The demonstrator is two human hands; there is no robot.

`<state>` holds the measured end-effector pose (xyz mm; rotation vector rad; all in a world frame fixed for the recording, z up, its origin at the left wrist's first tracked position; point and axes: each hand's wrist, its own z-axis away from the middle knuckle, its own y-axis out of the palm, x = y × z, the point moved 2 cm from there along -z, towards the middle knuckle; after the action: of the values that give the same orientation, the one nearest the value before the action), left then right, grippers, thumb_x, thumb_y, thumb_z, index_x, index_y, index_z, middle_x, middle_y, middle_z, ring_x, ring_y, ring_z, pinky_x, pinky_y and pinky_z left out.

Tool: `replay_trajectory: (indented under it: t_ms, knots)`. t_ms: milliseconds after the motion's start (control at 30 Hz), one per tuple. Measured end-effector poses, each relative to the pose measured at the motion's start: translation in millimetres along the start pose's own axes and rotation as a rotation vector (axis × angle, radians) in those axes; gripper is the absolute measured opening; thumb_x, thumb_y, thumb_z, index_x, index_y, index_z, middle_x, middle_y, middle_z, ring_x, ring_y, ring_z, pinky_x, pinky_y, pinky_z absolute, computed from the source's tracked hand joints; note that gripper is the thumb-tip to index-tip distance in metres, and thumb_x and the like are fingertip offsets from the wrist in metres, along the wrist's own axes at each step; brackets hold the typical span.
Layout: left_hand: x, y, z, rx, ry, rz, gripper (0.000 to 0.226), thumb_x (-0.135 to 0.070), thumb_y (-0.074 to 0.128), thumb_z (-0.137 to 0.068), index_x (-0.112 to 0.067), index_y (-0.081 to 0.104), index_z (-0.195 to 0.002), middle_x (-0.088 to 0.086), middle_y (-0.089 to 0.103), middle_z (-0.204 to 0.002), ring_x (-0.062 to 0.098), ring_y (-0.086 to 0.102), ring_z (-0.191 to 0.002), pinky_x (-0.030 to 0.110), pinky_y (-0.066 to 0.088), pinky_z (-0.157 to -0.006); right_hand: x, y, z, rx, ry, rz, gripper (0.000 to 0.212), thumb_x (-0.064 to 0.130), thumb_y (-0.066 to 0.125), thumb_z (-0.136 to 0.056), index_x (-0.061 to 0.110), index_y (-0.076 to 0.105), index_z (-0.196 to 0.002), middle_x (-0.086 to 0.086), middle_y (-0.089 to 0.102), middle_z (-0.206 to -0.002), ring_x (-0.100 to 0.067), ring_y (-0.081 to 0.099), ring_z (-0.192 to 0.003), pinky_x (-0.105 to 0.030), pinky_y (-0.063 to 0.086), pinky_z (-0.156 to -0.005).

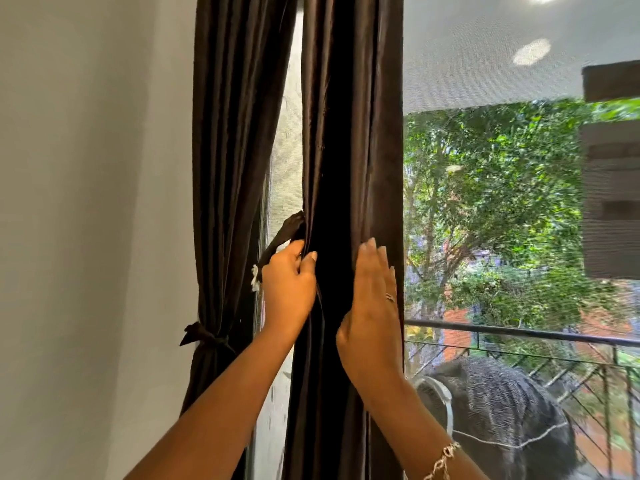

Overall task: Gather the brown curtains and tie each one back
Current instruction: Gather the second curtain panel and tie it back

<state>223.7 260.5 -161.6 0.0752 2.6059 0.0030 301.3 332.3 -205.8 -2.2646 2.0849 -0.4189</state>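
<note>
- The loose brown curtain (349,150) hangs straight down the middle of the view, bunched into deep vertical folds, just in front of the window screen (485,81). It looks like a satiny, fairly heavy fabric, so my guess is it's soft and floppy but slick. The folds will want to slide out of a lazy grip.
- Best place to take it, I reckon, is right at the level where the hands are. Wrap the whole bundle rather than pinching one edge.
- A dark tie strip (285,232) sticks out from the curtain's left edge, with a white bit at its lower end. It looks limp and light, so probably easy to loop round.
- Left hand (289,289) is curled tight round the curtain's left edge, thumb on the front. It may have the strip's end too, can't tell for sure.
- Right hand (372,313) lies flat on the right side of the folds, fingers straight, pressing and not grabbing.
- The other brown curtain (228,133), further left beside the wall (86,202), is cinched with its own knotted tie (207,336).
- Beyond the screen there's a balcony railing (519,332) and trees.
</note>
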Motion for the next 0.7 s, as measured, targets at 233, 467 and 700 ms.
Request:
replay_trajectory:
  t_ms: [233, 467, 700]
  knots:
    - [-1, 3, 1, 0.014, 0.058, 0.015, 0.025, -0.007, 0.052, -0.092, -0.009, 0.048, -0.067, -0.001, 0.042, -0.049, 0.008, 0.035, -0.044, 0.013, 0.031, -0.043, -3, 18, -8, 0.082, -0.027, 0.257, 0.075, -0.005, 0.048, -0.078, 0.005, 0.020, -0.147, -0.012, -0.020, -0.151, -0.028, -0.031, -0.134, -0.042, -0.013, -0.114]
    - [-3, 8, 5, 0.008, 0.083, 0.069, 0.031, -0.008, 0.049, -0.093, -0.017, 0.047, -0.064, -0.009, 0.046, -0.054, -0.006, 0.049, -0.047, 0.004, 0.035, -0.049, -8, 33, -10, 0.160, 0.014, 0.125, 0.063, 0.008, 0.040, -0.093, 0.023, 0.016, -0.149, -0.003, -0.034, -0.145, -0.017, -0.043, -0.129, -0.032, -0.019, -0.114]
    - [-7, 9, 7, 0.027, 0.111, 0.101, 0.039, -0.018, 0.048, -0.095, -0.022, 0.042, -0.057, -0.010, 0.042, -0.047, 0.000, 0.045, -0.044, 0.009, 0.035, -0.046, -7, 28, -9, 0.160, 0.015, -0.034, 0.059, 0.002, 0.042, -0.092, 0.024, 0.027, -0.145, 0.002, -0.027, -0.146, -0.020, -0.021, -0.143, -0.030, -0.001, -0.119]
